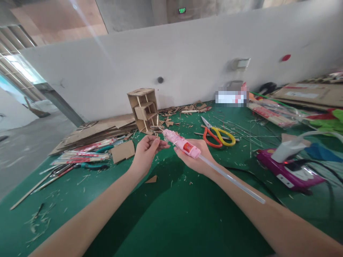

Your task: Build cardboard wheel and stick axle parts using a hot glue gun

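A pink hot glue gun is gripped in my right hand, and a long clear glue stick runs out of its back end over my forearm. The nozzle points toward my left hand, whose thumb and fingers pinch a thin wooden stick, mostly hidden by the fingers. Just behind my left hand stands a small cardboard shelf with open compartments and stick edging. Whether the nozzle touches the stick I cannot tell.
Orange-and-yellow-handled scissors lie right of the glue gun. A purple power strip with plugs sits farther right. Pliers, packed sticks and a cardboard piece lie left. Cardboard scraps line the wall.
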`<state>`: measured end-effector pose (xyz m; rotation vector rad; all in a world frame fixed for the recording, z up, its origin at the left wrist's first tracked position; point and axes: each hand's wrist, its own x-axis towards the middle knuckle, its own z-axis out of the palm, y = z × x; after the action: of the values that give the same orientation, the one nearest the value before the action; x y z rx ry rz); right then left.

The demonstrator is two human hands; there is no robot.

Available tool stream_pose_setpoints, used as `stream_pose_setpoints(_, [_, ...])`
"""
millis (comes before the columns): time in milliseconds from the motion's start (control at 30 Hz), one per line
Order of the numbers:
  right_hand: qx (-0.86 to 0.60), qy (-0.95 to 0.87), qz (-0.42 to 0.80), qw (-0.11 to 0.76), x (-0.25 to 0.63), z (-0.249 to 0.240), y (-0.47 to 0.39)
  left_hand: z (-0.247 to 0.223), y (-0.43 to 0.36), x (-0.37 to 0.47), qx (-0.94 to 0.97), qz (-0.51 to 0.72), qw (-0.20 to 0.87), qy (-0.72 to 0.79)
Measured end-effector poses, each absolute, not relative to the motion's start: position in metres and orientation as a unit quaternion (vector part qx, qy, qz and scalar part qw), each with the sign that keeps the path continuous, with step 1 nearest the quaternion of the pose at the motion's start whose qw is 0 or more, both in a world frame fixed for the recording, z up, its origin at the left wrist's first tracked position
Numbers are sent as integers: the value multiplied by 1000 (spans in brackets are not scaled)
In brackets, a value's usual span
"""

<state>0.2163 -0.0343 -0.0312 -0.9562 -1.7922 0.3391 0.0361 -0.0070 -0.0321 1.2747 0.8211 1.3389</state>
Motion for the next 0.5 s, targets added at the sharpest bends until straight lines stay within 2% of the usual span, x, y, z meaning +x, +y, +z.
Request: stream_pose_setpoints(500, [-408, -749, 108, 510, 218, -35, -30, -30, -7, 37, 528, 565, 532, 345])
